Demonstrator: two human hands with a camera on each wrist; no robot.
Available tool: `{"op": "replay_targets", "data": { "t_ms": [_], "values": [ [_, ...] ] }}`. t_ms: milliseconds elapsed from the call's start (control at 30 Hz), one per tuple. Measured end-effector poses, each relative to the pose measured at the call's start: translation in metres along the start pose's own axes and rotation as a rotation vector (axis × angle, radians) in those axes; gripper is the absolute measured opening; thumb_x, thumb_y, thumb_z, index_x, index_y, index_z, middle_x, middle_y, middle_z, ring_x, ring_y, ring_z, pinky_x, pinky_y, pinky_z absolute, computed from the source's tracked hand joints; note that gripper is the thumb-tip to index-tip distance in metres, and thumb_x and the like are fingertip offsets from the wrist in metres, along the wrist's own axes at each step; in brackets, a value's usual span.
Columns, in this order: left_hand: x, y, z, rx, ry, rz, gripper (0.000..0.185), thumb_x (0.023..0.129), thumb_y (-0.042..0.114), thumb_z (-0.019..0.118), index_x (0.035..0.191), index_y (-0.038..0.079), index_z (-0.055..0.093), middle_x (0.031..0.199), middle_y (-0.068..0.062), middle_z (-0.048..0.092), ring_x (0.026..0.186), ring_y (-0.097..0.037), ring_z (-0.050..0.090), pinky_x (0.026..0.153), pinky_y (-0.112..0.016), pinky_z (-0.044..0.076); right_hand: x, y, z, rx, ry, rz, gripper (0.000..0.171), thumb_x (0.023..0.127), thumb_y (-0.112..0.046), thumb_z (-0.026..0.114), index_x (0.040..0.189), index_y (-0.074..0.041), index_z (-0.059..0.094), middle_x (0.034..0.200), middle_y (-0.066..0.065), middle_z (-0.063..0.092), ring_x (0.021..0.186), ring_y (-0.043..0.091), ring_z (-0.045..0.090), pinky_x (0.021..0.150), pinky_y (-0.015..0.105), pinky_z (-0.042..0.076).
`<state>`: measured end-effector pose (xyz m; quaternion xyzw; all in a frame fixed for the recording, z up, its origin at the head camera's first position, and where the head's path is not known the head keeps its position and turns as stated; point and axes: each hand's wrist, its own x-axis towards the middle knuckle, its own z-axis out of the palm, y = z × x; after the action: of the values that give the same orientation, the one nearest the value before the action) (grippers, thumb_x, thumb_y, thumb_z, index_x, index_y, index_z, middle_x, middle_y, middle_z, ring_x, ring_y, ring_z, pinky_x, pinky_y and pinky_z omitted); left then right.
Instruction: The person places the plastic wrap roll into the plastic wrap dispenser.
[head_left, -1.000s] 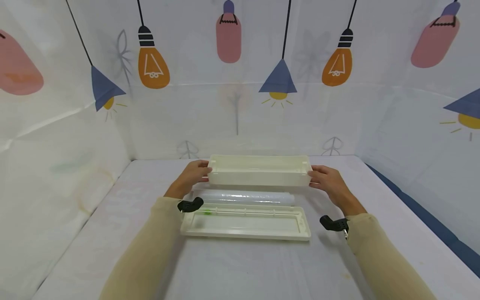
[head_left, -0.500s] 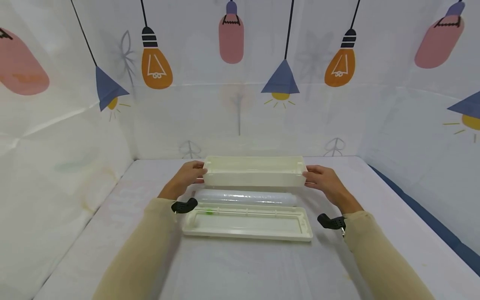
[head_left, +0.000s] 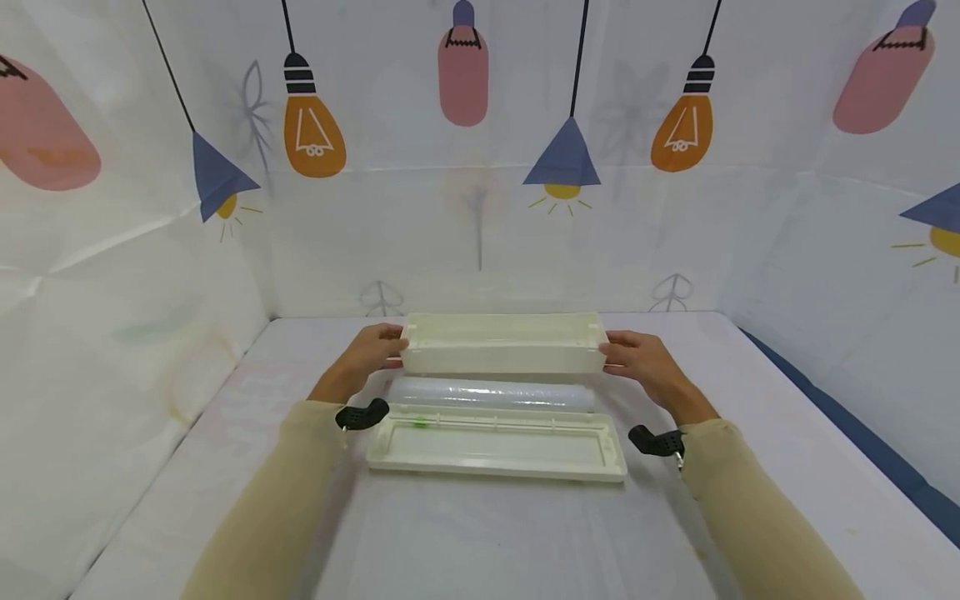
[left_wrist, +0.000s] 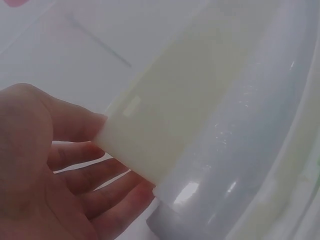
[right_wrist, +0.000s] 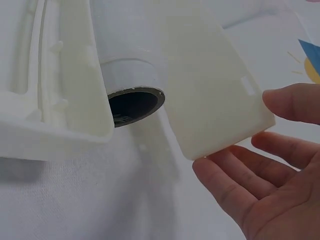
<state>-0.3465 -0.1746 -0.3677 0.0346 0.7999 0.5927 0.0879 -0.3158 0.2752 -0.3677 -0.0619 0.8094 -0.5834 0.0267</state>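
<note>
A long cream plastic box (head_left: 502,360), its hollow side showing, spans between my two hands at the back of the table. My left hand (head_left: 369,350) holds its left end, thumb on the near upper edge and fingertips against the end wall. At the opposite end my right hand (head_left: 637,358) grips the same way, thumb at the corner and fingers along the end in the right wrist view. Just in front lies a roll of clear plastic film (head_left: 491,395) with a dark hollow core (right_wrist: 137,106). Nearest me rests a shallow cream lid (head_left: 495,450), inner side up.
A white cloth covers the table (head_left: 487,533). Behind it stands a pale fabric wall (head_left: 480,217) printed with lamps and bulbs, with side walls left and right. Black wrist mounts (head_left: 656,440) stick out inward from both sleeves, close to the lid's ends.
Both hands have shifted the box slightly to the left relative to the roll and lid, which stay where they lie. The head view has turned a little.
</note>
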Motion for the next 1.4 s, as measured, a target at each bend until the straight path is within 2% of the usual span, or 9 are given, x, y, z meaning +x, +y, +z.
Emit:
{"op": "replay_targets", "data": {
  "t_ms": [200, 467, 733, 1100, 1400],
  "values": [
    [0.001, -0.005, -0.003, -0.002, 0.012, -0.024, 0.047, 0.104, 0.015, 0.055, 0.145, -0.005, 0.044, 0.143, -0.022, 0.05, 0.127, -0.035, 0.052, 0.104, -0.044, 0.047, 0.004, 0.0, 0.004, -0.001, -0.019, 0.016, 0.058, 0.103, -0.019, 0.06, 0.148, 0.011, 0.039, 0.144, 0.03, 0.048, 0.123, 0.04, 0.057, 0.096, 0.037, 0.053],
    [-0.001, -0.01, -0.005, -0.008, 0.041, -0.036, 0.046, 0.104, 0.015, 0.054, 0.145, -0.004, 0.045, 0.142, -0.021, 0.05, 0.125, -0.034, 0.054, 0.103, -0.044, 0.048, 0.009, 0.001, 0.01, 0.005, -0.056, 0.0, 0.055, 0.104, -0.014, 0.057, 0.148, 0.011, 0.037, 0.146, 0.03, 0.045, 0.128, 0.043, 0.051, 0.102, 0.045, 0.047],
    [-0.004, -0.016, -0.006, -0.012, 0.037, -0.062, 0.049, 0.105, 0.016, 0.054, 0.148, -0.004, 0.041, 0.146, -0.022, 0.047, 0.128, -0.036, 0.051, 0.104, -0.044, 0.047, 0.012, 0.006, 0.017, -0.007, -0.053, 0.021, 0.05, 0.104, -0.01, 0.054, 0.147, 0.012, 0.039, 0.144, 0.031, 0.047, 0.127, 0.042, 0.052, 0.101, 0.045, 0.049],
    [-0.006, -0.022, -0.008, 0.001, 0.057, -0.071, 0.049, 0.104, 0.016, 0.054, 0.148, -0.003, 0.042, 0.146, -0.022, 0.048, 0.126, -0.037, 0.054, 0.104, -0.044, 0.047, 0.01, 0.005, 0.022, 0.0, -0.069, 0.041, 0.051, 0.105, -0.009, 0.05, 0.148, 0.014, 0.034, 0.148, 0.032, 0.042, 0.131, 0.044, 0.048, 0.104, 0.048, 0.045],
    [-0.008, -0.028, -0.006, -0.035, 0.057, -0.05, 0.052, 0.105, 0.018, 0.055, 0.149, -0.003, 0.04, 0.147, -0.022, 0.047, 0.126, -0.037, 0.054, 0.104, -0.044, 0.047, 0.01, 0.012, 0.023, 0.016, -0.072, 0.039, 0.05, 0.105, -0.008, 0.05, 0.148, 0.013, 0.035, 0.148, 0.031, 0.042, 0.13, 0.043, 0.049, 0.103, 0.046, 0.047]
  ]
}}
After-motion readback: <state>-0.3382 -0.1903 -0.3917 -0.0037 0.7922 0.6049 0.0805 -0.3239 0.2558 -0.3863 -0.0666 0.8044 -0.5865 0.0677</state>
